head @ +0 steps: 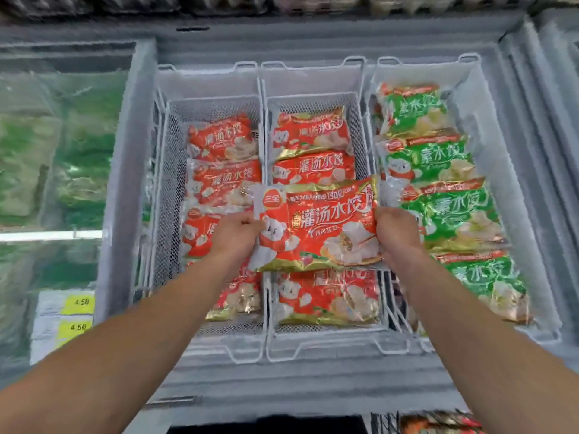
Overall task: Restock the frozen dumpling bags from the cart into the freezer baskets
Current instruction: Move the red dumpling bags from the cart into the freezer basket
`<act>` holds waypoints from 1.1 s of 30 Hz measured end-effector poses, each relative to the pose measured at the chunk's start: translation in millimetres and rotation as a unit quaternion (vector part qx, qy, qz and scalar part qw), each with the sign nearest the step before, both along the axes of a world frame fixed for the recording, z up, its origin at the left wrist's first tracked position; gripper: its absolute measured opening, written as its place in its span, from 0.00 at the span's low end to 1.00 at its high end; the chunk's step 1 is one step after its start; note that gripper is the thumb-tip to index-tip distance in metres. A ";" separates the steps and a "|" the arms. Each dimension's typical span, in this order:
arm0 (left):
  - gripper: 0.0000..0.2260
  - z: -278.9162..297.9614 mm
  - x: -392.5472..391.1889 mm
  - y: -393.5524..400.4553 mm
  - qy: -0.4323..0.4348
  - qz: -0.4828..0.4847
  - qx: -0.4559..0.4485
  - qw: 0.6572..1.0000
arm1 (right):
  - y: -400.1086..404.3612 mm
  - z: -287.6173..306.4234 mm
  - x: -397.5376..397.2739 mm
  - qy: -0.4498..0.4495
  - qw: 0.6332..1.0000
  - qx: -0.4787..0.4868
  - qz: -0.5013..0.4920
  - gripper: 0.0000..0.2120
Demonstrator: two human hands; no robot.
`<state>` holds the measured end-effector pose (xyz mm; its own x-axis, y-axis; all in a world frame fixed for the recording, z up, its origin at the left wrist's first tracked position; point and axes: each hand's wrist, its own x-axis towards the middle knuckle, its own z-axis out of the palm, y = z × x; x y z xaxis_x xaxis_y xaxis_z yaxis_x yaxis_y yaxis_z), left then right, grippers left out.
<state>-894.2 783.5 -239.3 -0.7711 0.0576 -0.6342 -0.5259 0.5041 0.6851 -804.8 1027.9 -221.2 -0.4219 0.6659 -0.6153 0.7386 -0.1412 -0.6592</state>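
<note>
I hold a red dumpling bag (319,227) flat above the middle freezer basket (313,349). My left hand (236,234) grips its left edge and my right hand (396,233) grips its right edge. Red bags (310,133) lie in a row inside the middle basket, under the held bag. The left basket (166,170) also holds several red bags (224,178). The right basket (513,195) holds several green bags (435,161). At the bottom right, part of the cart (438,422) shows with red packaging in it.
The open chest freezer has a frosted rim (282,386) toward me. To the left, a closed glass lid (53,145) covers green packages. Yellow price tags (80,303) reading 4.50 sit at the lower left.
</note>
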 end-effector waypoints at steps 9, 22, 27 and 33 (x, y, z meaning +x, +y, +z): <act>0.11 -37.4 -96.4 83.1 0.000 0.034 -0.077 0.996 | 74.4 -65.5 -121.5 -0.028 0.997 0.049 0.050 0.15; 0.24 -56.1 -118.2 96.3 0.031 -0.080 -0.121 0.989 | 67.2 -87.8 -133.5 -0.071 0.955 0.069 0.279 0.16; 0.24 -26.3 -86.6 67.8 0.054 -0.114 -0.100 0.987 | 32.7 -46.7 -96.2 -0.074 0.951 0.070 0.293 0.22; 0.22 18.6 -14.9 17.3 0.090 -0.196 -0.067 0.974 | -33.6 10.1 -20.3 -0.038 0.953 0.110 0.278 0.20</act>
<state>-909.1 800.8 -220.7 -0.8064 0.2960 -0.5120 -0.1523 0.7326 0.6634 -825.1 994.3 -211.0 -0.7069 0.4690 -0.5295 0.7060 0.4219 -0.5688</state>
